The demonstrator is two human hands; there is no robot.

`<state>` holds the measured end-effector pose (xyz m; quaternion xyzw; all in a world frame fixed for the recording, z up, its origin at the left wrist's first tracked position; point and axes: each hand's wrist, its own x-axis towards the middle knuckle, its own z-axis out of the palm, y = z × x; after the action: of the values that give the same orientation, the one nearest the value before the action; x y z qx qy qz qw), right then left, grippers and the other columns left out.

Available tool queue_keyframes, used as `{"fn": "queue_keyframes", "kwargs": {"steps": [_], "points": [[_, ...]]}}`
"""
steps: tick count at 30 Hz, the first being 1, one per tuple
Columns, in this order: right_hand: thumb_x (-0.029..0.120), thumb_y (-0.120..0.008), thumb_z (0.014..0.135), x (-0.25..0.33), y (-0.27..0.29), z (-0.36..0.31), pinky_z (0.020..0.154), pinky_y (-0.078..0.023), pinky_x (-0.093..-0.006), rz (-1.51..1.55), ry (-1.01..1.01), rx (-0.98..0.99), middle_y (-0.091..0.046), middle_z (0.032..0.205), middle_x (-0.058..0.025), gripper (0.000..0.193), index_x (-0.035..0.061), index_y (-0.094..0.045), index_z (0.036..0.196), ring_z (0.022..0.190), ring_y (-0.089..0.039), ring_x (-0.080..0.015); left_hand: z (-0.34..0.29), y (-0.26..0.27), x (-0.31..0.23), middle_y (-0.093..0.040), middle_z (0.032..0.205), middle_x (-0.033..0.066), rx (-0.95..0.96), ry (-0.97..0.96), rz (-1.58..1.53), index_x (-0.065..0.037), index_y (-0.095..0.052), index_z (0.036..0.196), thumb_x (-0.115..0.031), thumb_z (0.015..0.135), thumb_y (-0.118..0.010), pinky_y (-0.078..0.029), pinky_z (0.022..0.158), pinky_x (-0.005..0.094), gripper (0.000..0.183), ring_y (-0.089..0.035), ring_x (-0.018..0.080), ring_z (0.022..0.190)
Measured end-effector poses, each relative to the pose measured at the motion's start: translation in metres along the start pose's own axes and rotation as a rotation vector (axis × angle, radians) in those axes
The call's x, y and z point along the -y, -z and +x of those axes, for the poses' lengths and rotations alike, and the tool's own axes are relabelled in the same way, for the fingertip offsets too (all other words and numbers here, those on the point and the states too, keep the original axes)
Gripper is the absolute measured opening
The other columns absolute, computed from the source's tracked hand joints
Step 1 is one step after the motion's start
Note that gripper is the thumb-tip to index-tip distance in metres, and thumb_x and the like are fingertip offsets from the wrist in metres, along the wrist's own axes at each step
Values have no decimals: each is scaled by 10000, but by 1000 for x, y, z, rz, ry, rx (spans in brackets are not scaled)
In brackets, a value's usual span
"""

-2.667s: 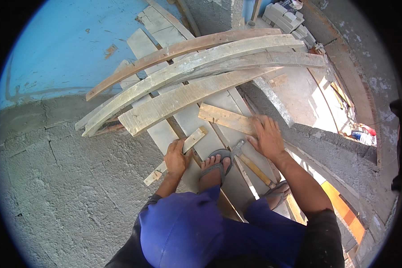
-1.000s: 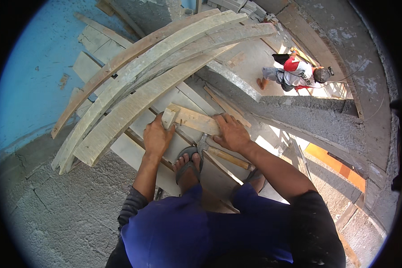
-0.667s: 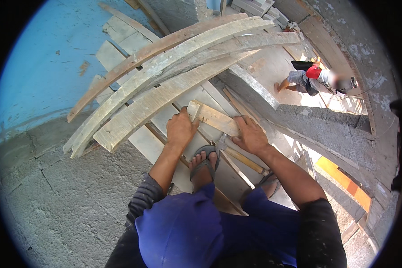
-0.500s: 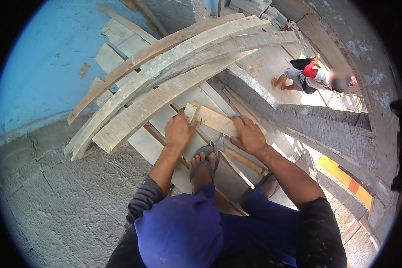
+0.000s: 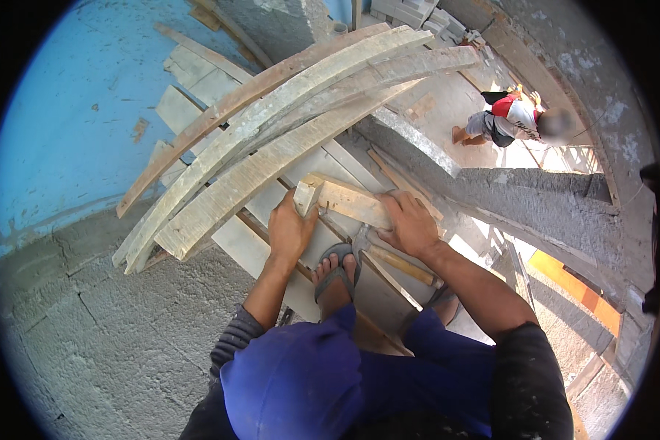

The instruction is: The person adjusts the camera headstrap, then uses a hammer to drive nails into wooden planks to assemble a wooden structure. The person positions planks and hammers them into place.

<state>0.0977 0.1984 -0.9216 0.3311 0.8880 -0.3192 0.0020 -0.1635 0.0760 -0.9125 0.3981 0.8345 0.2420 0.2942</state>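
Note:
Both hands are on short pieces of pale wood over the plank platform. My left hand [image 5: 292, 226] is closed round a small wooden block [image 5: 308, 192], fingers on its far side. This block meets the left end of a short wooden board [image 5: 353, 204]; whether they are fastened I cannot tell. My right hand [image 5: 411, 226] grips the board's right end, thumb on the near side. Just below the board lies a hammer [image 5: 402, 265] with a wooden handle, its metal head partly under my right hand's side. My sandalled foot [image 5: 336, 273] stands on the planks between my arms.
Several long curved timbers [image 5: 271, 165] lie stacked across the planks [image 5: 253, 246] beyond my hands. A rough concrete beam [image 5: 521, 192] runs along the right, with gaps down to a lower level. Another person [image 5: 517, 121] stands down there. A blue wall [image 5: 73, 139] rises at left.
The block and board have tilted up in my hands, so more of the block's end face shows. The person below has shifted posture, one arm reaching outward. The hammer stays put.

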Motion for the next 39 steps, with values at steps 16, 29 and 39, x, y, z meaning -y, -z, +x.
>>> {"fn": "queue_keyframes", "kwargs": {"steps": [16, 29, 39], "points": [[262, -908, 711, 24, 77, 35, 1037, -523, -462, -67, 426, -288, -623, 1354, -101, 746, 121, -662, 1401, 1242, -615, -340, -71, 110, -50, -671, 1438, 246, -172, -39, -483, 57, -438, 1618, -238, 958, -849, -490, 1143, 411, 832, -653, 311, 1330], [194, -874, 728, 19, 101, 39, 1028, -515, -491, -51, 522, -327, -620, 1387, -130, 683, 115, -693, 1382, 1232, -610, -365, -55, 103, -54, -711, 1348, 200, -192, -116, -462, 50, -449, 1554, -206, 858, -945, -552, 1072, 395, 892, -706, 272, 1234], [264, -872, 775, 7, 116, 36, 1073, -533, -457, -54, 158, -129, -629, 1400, -84, 778, 148, -599, 1494, 1290, -610, -343, -41, 92, -55, -736, 1284, 143, -30, 21, -775, 73, -516, 1546, -117, 893, -875, -555, 1028, 355, 769, -701, 200, 1181]]}}
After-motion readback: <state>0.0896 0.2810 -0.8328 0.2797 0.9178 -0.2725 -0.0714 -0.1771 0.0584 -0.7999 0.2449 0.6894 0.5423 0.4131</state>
